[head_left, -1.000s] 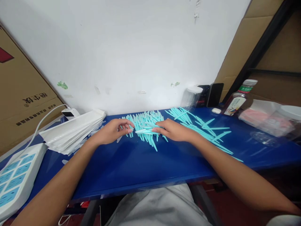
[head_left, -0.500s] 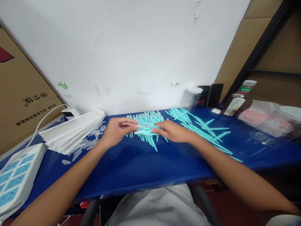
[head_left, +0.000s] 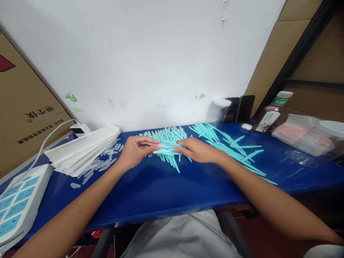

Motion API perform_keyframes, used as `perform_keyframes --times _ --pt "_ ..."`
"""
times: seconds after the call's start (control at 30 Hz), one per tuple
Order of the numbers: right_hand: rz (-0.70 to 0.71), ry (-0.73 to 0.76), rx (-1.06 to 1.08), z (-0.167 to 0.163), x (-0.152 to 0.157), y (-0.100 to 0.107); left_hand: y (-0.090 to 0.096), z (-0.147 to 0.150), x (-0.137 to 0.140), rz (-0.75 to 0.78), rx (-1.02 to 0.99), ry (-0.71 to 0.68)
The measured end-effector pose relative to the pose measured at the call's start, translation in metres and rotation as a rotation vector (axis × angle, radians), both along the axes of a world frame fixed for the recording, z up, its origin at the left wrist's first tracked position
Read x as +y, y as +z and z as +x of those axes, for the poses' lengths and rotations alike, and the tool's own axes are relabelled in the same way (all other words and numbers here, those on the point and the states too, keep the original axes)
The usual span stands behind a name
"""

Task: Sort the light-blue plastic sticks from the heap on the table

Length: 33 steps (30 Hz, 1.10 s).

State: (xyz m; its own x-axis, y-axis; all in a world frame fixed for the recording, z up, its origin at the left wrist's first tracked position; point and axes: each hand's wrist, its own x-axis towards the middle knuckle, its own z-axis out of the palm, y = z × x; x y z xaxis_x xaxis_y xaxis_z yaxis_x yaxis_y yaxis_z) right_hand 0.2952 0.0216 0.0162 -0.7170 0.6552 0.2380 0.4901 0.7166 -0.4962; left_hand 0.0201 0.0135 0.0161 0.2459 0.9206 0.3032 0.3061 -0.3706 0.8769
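Observation:
My right hand (head_left: 197,149) is closed around several slim turquoise sticks (head_left: 168,147), which point to the left. My left hand (head_left: 137,151) pinches their pale, translucent end between thumb and fingertips; whether that end is a loose cover I cannot tell. Just behind and under both hands lies a pile of turquoise sticks with pale tips (head_left: 172,133). More bare turquoise sticks (head_left: 236,150) are spread to the right, partly behind my right forearm. Small translucent covers (head_left: 100,164) lie scattered left of my left hand.
A stack of white sleeves (head_left: 80,152) rests on the blue table (head_left: 161,193) at left, near a power strip (head_left: 24,200). A clear jar (head_left: 219,111), a phone (head_left: 245,109), a bottle (head_left: 270,114) and a bag with pink contents (head_left: 298,134) stand at right.
My left hand has shifted slightly right, nearer the right hand, its fingers still pinching the sticks' end. My right hand has hardly moved.

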Motion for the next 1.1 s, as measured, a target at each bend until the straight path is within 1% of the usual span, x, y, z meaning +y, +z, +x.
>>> perform_keyframes --times 0.2,0.43,0.57,0.7,0.8,0.97,1.1 --pt "-0.007 0.001 0.002 0.0 0.001 -0.001 -0.003 -0.001 0.002 -0.026 0.024 -0.101" --pt "0.0 -0.018 -0.002 0.0 -0.001 0.0 0.007 0.004 -0.006 -0.037 0.052 -0.028" --pt "0.007 -0.014 -0.01 -0.001 -0.003 0.001 0.001 0.002 -0.004 -0.042 0.028 -0.041" --pt "-0.024 0.008 -0.013 -0.003 -0.006 0.002 -0.004 0.002 -0.002 -0.055 0.003 -0.045" --pt "-0.048 0.008 0.001 -0.005 -0.006 0.001 -0.001 0.003 -0.003 -0.083 0.015 -0.097" --pt "-0.033 -0.011 0.003 -0.003 -0.005 0.002 0.004 -0.001 -0.001 -0.118 0.099 -0.232" --pt "-0.031 0.0 0.002 -0.003 -0.006 0.002 -0.001 -0.003 0.003 -0.116 0.088 -0.232"
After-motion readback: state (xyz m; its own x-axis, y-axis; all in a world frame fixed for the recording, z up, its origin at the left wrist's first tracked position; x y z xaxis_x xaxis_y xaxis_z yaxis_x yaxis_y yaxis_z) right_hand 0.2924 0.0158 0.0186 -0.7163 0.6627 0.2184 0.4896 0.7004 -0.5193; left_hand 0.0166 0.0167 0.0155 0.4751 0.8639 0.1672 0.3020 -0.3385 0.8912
